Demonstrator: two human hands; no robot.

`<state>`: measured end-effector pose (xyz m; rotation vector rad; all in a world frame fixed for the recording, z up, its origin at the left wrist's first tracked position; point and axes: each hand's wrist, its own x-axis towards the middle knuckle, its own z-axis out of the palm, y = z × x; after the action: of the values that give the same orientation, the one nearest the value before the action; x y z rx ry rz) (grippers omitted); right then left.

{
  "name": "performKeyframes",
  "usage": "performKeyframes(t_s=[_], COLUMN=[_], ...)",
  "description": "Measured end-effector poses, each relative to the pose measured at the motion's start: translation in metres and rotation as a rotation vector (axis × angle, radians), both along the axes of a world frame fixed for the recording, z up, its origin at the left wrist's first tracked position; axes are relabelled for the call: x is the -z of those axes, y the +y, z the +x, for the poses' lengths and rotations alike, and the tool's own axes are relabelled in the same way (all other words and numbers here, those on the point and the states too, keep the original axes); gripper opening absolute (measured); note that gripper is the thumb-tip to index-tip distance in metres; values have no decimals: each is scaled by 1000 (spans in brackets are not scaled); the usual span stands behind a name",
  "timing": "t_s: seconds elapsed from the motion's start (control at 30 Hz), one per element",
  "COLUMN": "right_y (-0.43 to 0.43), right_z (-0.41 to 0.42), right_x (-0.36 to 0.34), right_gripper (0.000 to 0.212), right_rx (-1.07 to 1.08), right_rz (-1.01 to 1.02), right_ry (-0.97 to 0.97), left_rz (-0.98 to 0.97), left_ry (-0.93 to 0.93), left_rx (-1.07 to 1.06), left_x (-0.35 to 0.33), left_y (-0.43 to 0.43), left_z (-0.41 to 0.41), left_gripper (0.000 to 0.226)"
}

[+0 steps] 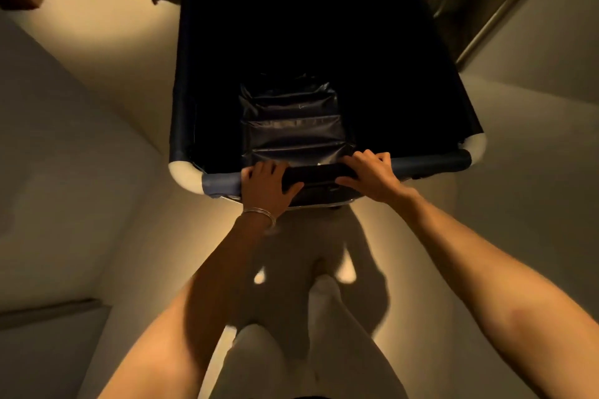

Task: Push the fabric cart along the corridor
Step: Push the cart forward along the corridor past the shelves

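My left hand (265,185) and right hand (372,175) both wrapped tight round cart (308,26) rail (317,173), arms straight.

Both hands (327,183) clenched, arms outstretched.

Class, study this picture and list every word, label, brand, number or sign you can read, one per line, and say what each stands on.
None can be read.
The cart shows only dark fabric, with no visible print.
The black bag inside has pale glints, too blurred to tell whether they are print.
The bangle by the left hand shows no marking.
The right hand and the rail bear no text.
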<state>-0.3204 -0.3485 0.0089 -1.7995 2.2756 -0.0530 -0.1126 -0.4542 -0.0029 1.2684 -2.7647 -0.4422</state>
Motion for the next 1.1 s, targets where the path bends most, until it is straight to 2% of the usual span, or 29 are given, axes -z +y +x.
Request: performKeyframes(t_s=[0.13,0.27,0.37,0.53,0.7,0.8,1.1], right_y=[-30,-48,-53,-47,-22,5,107], right_z=[-43,-69,-81,-94,-104,-105,-111], right_x=[4,2,0,-2,-2,-4,-3], right_gripper=[51,72,69,89,70,67,47], right_rx=[-46,-113,-153,-225,-272,-311,-353], right_rz=[90,102,93,65,88,99,98], right_ry=[-2,28,52,64,92,155,78], left_rz=[-92,-84,-110,-46,-49,-54,-20], left_ry=[-58,-13,-4,-110,-95,-133,-167], left_rx=[-68,-166,-214,-298,-339,-366,-421], left_x=[-2,1,0,1,3,2,5], left_y=[-6,-3,5,27,67,98,206], left_z=[-31,-55,-67,-82,-89,-93,-99], left_gripper=[52,57,57,50,50,51,52])
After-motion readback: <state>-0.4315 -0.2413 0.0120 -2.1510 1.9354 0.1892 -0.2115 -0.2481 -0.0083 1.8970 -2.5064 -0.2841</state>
